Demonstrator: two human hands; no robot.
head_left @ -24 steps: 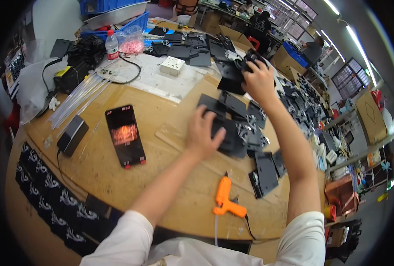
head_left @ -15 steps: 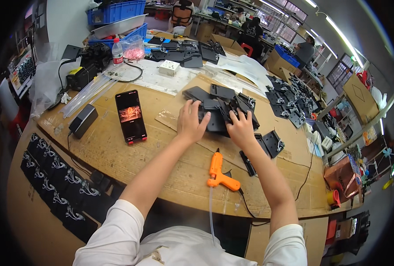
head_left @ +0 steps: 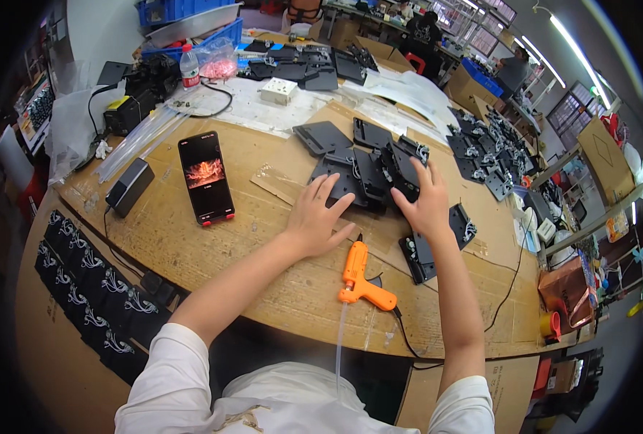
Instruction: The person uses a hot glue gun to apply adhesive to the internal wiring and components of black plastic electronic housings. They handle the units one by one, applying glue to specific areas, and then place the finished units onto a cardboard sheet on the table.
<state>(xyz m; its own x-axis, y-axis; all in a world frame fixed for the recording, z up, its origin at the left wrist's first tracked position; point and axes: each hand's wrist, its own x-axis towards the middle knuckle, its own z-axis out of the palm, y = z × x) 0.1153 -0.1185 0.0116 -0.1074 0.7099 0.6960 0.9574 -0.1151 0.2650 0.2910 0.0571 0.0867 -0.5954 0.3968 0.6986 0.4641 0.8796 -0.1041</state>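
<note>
Several flat black plastic housings (head_left: 334, 168) lie in a loose, overlapping pile on cardboard in front of me. My left hand (head_left: 313, 217) is at the pile's near left edge, fingers spread, holding nothing. My right hand (head_left: 427, 206) is at the pile's right side, thumb and fingers apart around the near end of a tilted black housing (head_left: 402, 165); its fingertips seem to touch it. Just right of that wrist, another black housing (head_left: 461, 226) lies with small metal parts on it. Nearer to me, an orange glue gun (head_left: 358, 278) rests on the table with a clear glue stick in its back.
A phone (head_left: 206, 177) stands upright on the left, beside a black power adapter (head_left: 130, 188). Behind are a white socket box (head_left: 278, 90), a bottle (head_left: 190, 69) and more black housings (head_left: 307, 69). Wired black parts (head_left: 488, 148) cover the right side. A cable (head_left: 508, 289) crosses the table.
Both hands have come off the middle of the pile and moved apart, the left nearer me, the right outward. The housings are spread wider, and one now lies nearer, beside the right forearm.
</note>
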